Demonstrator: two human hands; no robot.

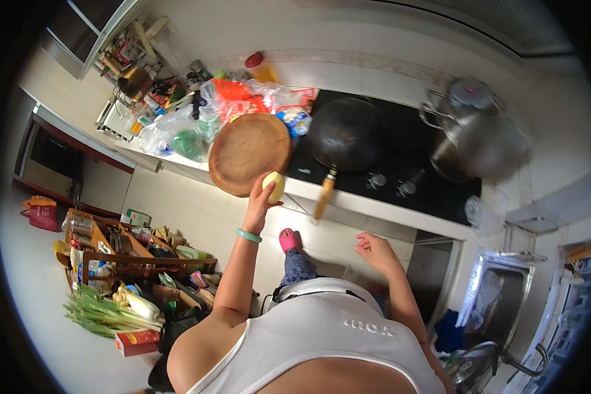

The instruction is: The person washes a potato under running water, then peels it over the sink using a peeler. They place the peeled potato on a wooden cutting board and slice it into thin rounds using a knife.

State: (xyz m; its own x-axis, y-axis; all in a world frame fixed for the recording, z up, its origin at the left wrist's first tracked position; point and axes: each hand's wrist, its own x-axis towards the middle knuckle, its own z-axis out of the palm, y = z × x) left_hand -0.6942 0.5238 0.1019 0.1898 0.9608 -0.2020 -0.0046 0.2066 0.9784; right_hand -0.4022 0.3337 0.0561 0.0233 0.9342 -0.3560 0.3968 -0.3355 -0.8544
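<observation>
My left hand [261, 199], with a green bangle [248, 235] at the wrist, grips a smooth pale yellow peeled potato [274, 187]. It is held up in front of the near edge of a round wooden chopping board [248, 152]. That thick board rests on the counter, left of the cooktop. My right hand [376, 252] hangs in the air before the counter front, its fingers loosely curled and apart with nothing visible in them. A dark wok [347, 133] with a wooden handle [325, 194] sits on the black cooktop [399, 184], its handle sticking out past the counter edge.
Plastic bags [172, 133] crowd the counter behind and left of the board. Steel pots [453, 147] stand at the cooktop's right. A sink [500, 300] lies to my right. On my left are a loaded wooden rack [147, 261] and green onions [106, 310].
</observation>
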